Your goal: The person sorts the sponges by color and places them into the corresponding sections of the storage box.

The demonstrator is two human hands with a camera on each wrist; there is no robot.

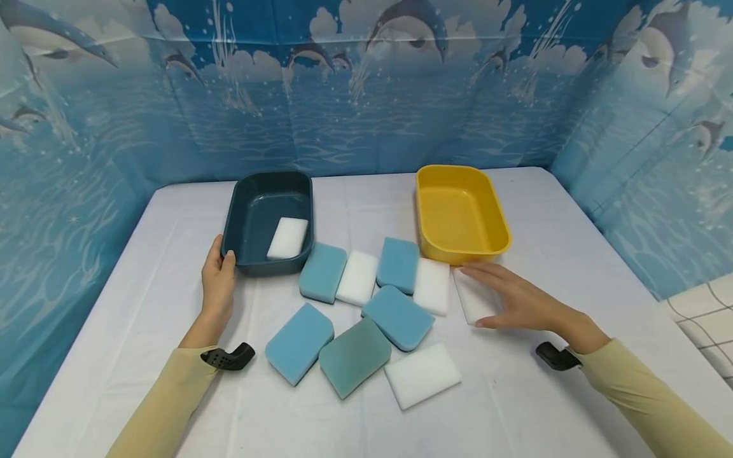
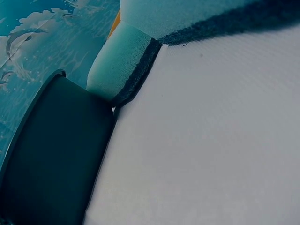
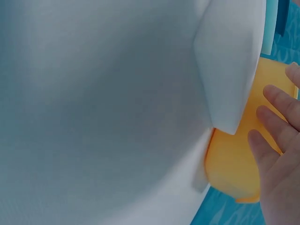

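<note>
At the front left corner of a dark teal tub [image 1: 252, 219], my left hand [image 1: 217, 286] holds the wall between thumb and fingers. One white sponge [image 1: 288, 238] lies inside that tub. My right hand [image 1: 527, 304] hovers with spread fingers over another white sponge [image 1: 471, 296], partly hiding it. This sponge lies just in front of a yellow tub [image 1: 458, 219]. In the right wrist view the fingers [image 3: 272, 122] stand apart from the white sponge [image 3: 229, 65], with the yellow tub behind them. The left hand itself is out of sight in the left wrist view.
Between the hands lie several blue sponges [image 1: 299, 343], a greener sponge [image 1: 355, 357] and more white sponges [image 1: 422, 375], some touching or overlapping. Both tubs stand near the back edge of the white-covered table [image 1: 286, 426]. A dolphin-print curtain [image 1: 355, 127] hangs behind and at the sides.
</note>
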